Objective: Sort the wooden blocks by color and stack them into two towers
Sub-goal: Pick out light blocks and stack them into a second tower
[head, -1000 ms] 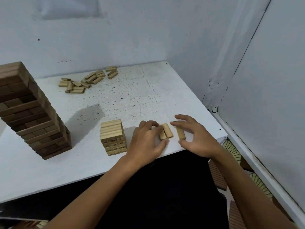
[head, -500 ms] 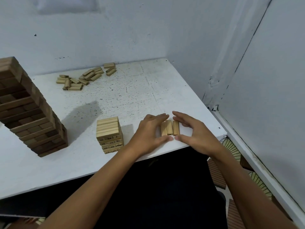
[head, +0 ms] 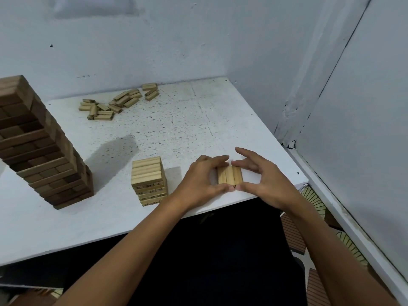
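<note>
my left grip and right grip pinch three pale blocks together, flat on the desk.

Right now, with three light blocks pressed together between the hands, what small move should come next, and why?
Probably lift the three light blocks together and set them crosswise on the short light tower. Both hands, left hand and right hand, pinch them squared side by side, and the tower top is free.

small dark numbers printed on block ends of light stack; "4" readable on top printed row, others too blurred.
</note>
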{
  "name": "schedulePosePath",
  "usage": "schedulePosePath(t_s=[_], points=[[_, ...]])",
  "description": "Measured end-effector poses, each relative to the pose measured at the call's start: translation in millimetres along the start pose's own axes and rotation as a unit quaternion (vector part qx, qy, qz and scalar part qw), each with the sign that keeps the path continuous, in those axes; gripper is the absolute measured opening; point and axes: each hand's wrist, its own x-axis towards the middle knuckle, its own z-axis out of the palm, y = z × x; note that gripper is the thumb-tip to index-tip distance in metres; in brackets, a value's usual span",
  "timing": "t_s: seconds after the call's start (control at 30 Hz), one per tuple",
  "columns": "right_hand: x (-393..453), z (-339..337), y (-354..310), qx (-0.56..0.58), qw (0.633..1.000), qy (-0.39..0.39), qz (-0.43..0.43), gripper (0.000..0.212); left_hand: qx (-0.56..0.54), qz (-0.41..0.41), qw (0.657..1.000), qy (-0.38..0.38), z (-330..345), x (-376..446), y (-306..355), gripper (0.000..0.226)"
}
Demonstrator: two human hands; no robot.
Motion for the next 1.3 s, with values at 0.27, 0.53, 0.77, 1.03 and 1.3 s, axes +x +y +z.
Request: schedulePosePath(t_s=[0.27,0.53,0.77,1.03,1.3], points=[[-1.5,0.2,-0.4,-0.002,1.000,-0.001,0.004,0.084,0.011,0.007,1.000,0.005,-0.1,-0.8,0.1,0.080],[-2.2,0.9,0.1,-0.001,1.000,-0.004,0.004,0.084,-0.001,-0.005,1.000,-0.003,-1.4,-2.0,2.9,0.082],[-1.2,-8.9,-2.4,-0.018,1.000,-0.002,-0.004,0.086,0.025,-0.006,1.000,-0.016,-4.6,-3.2,1.0,0.081],[6.3,-6.4,-0.8,-0.070,0.997,-0.033,0.013,0.089,0.054,-0.007,0.998,-0.032,-5.2,-0.4,3.5,0.078],[3.7,-7.0,-11.1,-0.078,0.997,-0.013,-0.022,0.081,0.061,-0.012,0.998,-0.026,-7.8,-1.5,14.0,0.077]])
